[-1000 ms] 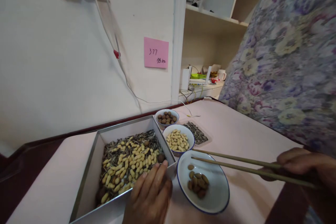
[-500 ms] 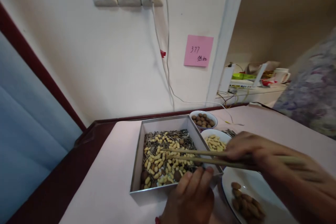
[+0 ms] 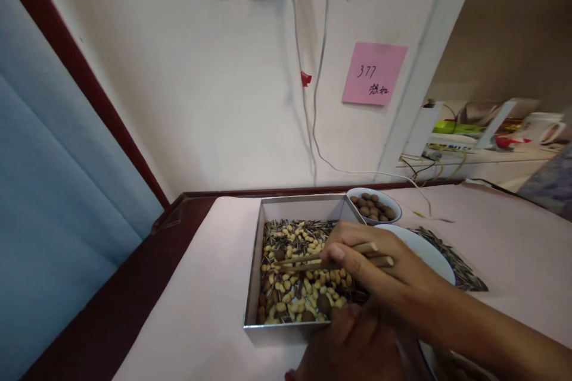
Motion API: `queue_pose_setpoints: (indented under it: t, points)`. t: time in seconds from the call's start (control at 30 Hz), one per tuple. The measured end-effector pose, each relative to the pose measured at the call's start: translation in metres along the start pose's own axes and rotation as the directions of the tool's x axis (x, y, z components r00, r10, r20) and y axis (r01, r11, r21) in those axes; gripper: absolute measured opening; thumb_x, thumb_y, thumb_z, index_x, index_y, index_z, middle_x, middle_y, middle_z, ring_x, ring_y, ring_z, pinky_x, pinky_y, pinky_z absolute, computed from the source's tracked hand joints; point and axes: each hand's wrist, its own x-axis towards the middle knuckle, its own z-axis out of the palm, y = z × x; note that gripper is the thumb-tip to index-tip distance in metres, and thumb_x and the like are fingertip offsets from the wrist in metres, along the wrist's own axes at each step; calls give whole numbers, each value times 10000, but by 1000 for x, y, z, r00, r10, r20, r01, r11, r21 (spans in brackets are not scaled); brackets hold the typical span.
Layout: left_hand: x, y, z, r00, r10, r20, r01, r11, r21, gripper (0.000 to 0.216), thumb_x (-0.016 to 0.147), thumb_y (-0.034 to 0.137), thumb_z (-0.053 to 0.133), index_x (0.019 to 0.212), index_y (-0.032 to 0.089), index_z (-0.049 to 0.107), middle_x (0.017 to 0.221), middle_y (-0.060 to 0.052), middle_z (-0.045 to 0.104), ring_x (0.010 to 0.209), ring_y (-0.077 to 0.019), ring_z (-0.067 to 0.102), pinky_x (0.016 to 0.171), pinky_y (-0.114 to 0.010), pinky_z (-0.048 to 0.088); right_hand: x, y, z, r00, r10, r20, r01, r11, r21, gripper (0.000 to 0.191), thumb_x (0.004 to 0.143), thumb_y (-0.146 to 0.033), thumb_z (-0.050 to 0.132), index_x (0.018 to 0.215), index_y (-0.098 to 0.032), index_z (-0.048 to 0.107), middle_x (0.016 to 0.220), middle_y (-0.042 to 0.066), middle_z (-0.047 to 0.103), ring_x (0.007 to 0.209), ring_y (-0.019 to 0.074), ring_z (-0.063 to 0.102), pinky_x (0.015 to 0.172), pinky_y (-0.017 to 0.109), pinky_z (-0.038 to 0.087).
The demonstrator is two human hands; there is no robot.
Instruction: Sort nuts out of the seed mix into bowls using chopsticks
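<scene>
A pair of wooden chopsticks (image 3: 308, 261) is held in my right hand (image 3: 364, 250), which reaches over a square metal box (image 3: 254, 268). The chopstick tips rest among peanuts (image 3: 297, 303) at the left middle of the box; whether they pinch one I cannot tell. Striped sunflower seeds (image 3: 313, 229) lie mostly along the far side, mixed with a few round brown nuts (image 3: 324, 303). At the box's near right corner my left hand (image 3: 357, 345) grips the rim, its fingers dark and partly blurred.
Behind the box stands a bowl of round brown nuts (image 3: 373, 207). A white bowl (image 3: 442, 256) lies partly under my right arm, beside a pile of sunflower seeds (image 3: 460, 268). Below the arm shows another plate's rim (image 3: 426, 357). A white cable (image 3: 379, 172) crosses the back.
My right hand has moved left with the chopsticks, from beside the bowls to over the box. The view has swung left, so the things sit further right. My left hand stays at the rim.
</scene>
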Motion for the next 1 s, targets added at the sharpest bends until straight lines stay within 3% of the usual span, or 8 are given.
queue_pose_setpoints:
  t: [0.13,0.2,0.53,0.7,0.83,0.9,1.0]
  points:
    - [-3,-1,-2,999,32,44,-33,998,44,187,948,263,631,847,298,785,1148,40,798,1104,-144,669,967,-263,425,-7,8,-12,997,-2,-73,0,1000,-25,401,1094,-493,472,904,-215,690,924,16,682,897,152,634,773,264,490]
    - [-3,-1,-3,999,30,33,-32,999,42,207,954,254,619,853,300,795,1194,47,789,1156,-140,656,983,-263,418,-10,11,-14,995,-9,-101,7,1000,-23,401,1093,-507,484,916,-224,705,938,17,687,912,158,642,779,267,503]
    - [14,-1,-7,999,-33,-25,33,999,-9,381,994,134,498,837,260,822,1130,45,802,936,-111,677,880,-268,435,-14,-1,-8,987,-49,-154,35,995,-95,434,1085,-542,473,928,-227,727,949,32,699,927,170,657,703,261,506]
    - [13,2,-4,996,-83,-14,83,996,-22,379,1042,160,485,910,258,827,1068,31,806,945,-128,677,883,-276,462,-11,-8,2,999,28,-22,-28,1000,-9,485,1084,-569,433,852,-214,669,917,42,675,871,177,635,713,279,510]
    - [9,2,-3,999,-9,37,10,1000,-17,370,1041,191,488,891,271,816,929,22,791,889,-167,673,886,-308,475,-7,-5,8,997,22,72,-22,1000,1,410,1079,-476,458,814,-202,611,879,28,647,830,165,614,777,289,504]
    - [6,2,-3,999,-16,37,16,1000,4,368,1020,188,523,780,281,787,879,30,778,854,-157,666,841,-295,472,-6,0,6,999,24,48,-23,1000,-20,404,1080,-479,457,837,-201,619,902,31,655,858,168,620,776,290,495]
    - [2,2,-4,999,-18,41,17,999,27,278,984,238,606,762,280,768,992,30,795,918,-145,673,812,-268,459,-7,6,-2,999,29,-21,-30,998,-61,428,1091,-511,440,876,-205,649,910,31,665,877,171,627,766,289,491]
